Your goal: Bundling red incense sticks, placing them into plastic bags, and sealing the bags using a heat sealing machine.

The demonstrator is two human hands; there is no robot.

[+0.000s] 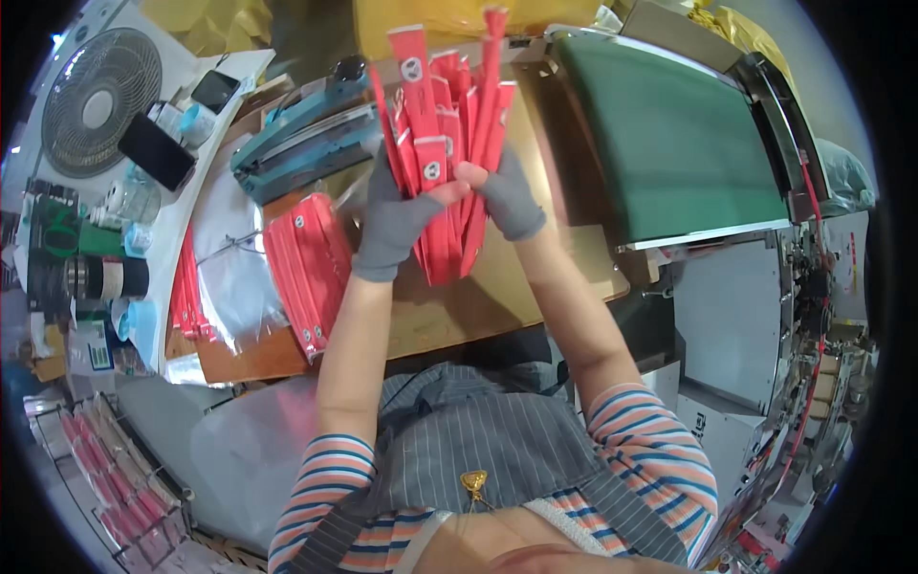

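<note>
A loose bundle of long, narrow red packets [421, 96] is held upright above the work table between both my hands. My left hand [390, 222], in a grey glove with bare fingertips, wraps around the left side, its thumb across the front. From the right, my right hand [514, 199] grips the same bundle, gloved alike, its thumb close to the left one. The packets' upper ends fan out unevenly. To the left of my left hand lies a flat stack of similar red packets [308, 263] on the table.
A teal bench sealer [311, 148] stands behind the stack. Clear plastic bags [234, 287] lie left of it. A green conveyor belt [669, 143] occupies the right. The left shelf holds a fan [102, 100], a phone [156, 151] and a dark flask [110, 277]. A wire rack [115, 478] stands lower left.
</note>
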